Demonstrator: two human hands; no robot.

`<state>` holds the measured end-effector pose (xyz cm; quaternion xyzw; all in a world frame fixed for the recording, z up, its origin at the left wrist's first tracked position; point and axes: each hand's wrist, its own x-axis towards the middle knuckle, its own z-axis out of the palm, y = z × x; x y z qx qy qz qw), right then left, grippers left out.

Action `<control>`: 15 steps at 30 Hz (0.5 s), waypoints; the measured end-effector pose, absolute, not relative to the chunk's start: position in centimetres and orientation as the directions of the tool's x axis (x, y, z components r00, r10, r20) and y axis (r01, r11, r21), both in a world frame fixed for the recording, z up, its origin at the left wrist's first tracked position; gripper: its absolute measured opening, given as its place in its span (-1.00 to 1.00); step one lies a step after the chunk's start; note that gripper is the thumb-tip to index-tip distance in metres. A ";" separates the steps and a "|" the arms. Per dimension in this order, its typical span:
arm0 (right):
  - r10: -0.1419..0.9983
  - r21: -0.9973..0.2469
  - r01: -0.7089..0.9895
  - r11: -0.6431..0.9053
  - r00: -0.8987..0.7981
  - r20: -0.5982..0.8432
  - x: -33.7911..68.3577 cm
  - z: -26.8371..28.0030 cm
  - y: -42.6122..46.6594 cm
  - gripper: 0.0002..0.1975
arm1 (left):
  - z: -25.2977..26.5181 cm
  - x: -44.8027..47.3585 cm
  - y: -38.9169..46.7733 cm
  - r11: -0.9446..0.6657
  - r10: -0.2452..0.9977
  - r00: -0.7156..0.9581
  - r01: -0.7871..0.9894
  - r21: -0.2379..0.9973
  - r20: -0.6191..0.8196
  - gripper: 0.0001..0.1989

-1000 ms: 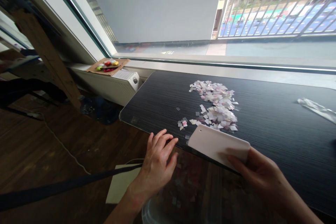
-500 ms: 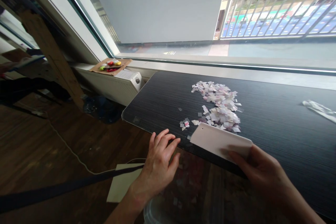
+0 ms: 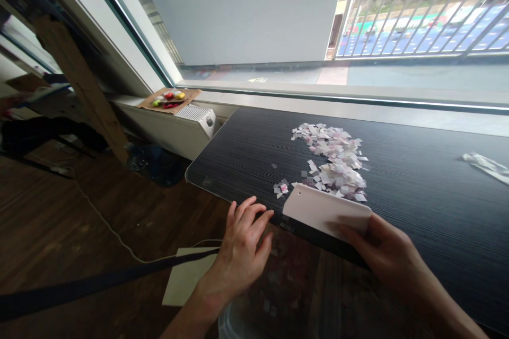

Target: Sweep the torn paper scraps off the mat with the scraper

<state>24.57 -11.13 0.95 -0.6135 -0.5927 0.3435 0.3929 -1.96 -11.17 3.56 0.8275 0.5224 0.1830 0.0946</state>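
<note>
My right hand [image 3: 387, 246] is closed on the right end of a pale pink, flat plastic scraper [image 3: 324, 206] with a small hole near its left corner. The scraper lies along the front edge of the black table [image 3: 417, 169]. Behind it is a spread heap of small paper pieces [image 3: 338, 167], white and pinkish. A few loose paper scraps [image 3: 281, 189] lie to its left. My left hand [image 3: 246, 235] is at the table's front edge, fingers spread, holding nothing. Below, partly hidden under the table edge, is a clear container [image 3: 226, 323] with paper bits showing in it.
A crumpled clear plastic wrapper [image 3: 485, 165] lies on the right of the table. By the window, a cardboard piece [image 3: 147, 102] with colourful items rests on a white radiator [image 3: 186, 130]. A large water bottle [image 3: 155, 164] and a pale board [image 3: 186, 278] are on the floor.
My right hand has moved slightly left along the table edge with the scraper. My left hand stays in about the same place.
</note>
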 end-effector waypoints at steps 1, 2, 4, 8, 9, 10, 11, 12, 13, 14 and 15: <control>0.998 -0.893 0.450 0.006 0.047 0.031 24.7 0.9 -11.3 -0.72 | 3.5 -2.0 -11.2 -0.436 0.899 0.387 0.830 0.348 0.204 -0.62; 0.999 -0.897 0.443 -0.002 0.041 0.018 24.8 0.9 -11.4 -0.72 | 3.5 -2.0 -11.2 -0.436 0.899 0.386 0.830 0.349 0.204 -0.61; 1.000 -0.904 0.427 -0.015 0.028 -0.003 24.9 1.0 -11.7 -0.72 | 3.5 -1.9 -11.2 -0.434 0.900 0.384 0.829 0.353 0.206 -0.61; 1.000 -0.920 0.390 -0.026 0.004 -0.027 24.4 1.6 -12.1 -0.73 | 3.6 -1.8 -11.2 -0.433 0.901 0.384 0.826 0.360 0.203 -0.61; 1.000 -0.922 0.386 -0.029 0.008 -0.028 24.3 1.8 -12.2 -0.73 | 3.7 -1.8 -11.2 -0.434 0.901 0.385 0.826 0.360 0.201 -0.61; 0.999 -0.923 0.383 -0.032 0.011 -0.031 24.3 2.0 -12.4 -0.73 | 3.7 -1.8 -11.2 -0.434 0.901 0.386 0.826 0.360 0.200 -0.61; 0.999 -0.924 0.382 -0.034 0.008 -0.034 24.3 2.1 -12.6 -0.74 | 3.7 -1.8 -11.2 -0.433 0.901 0.385 0.826 0.360 0.200 -0.62; 0.999 -0.924 0.382 -0.036 0.005 -0.037 24.3 2.2 -12.7 -0.74 | 3.7 -1.8 -11.2 -0.432 0.902 0.383 0.827 0.360 0.200 -0.63; 0.999 -0.924 0.380 -0.040 0.006 -0.041 24.4 2.2 -12.9 -0.73 | 3.7 -1.8 -11.2 -0.431 0.902 0.382 0.828 0.359 0.202 -0.63; 0.999 -0.924 0.378 -0.050 0.025 -0.044 24.5 2.2 -13.0 -0.73 | 3.7 -1.9 -11.2 -0.430 0.902 0.381 0.829 0.358 0.202 -0.64; 0.997 -0.926 0.372 -0.063 0.057 -0.045 24.7 2.1 -13.1 -0.72 | 3.7 -1.9 -11.2 -0.430 0.902 0.382 0.830 0.356 0.200 -0.64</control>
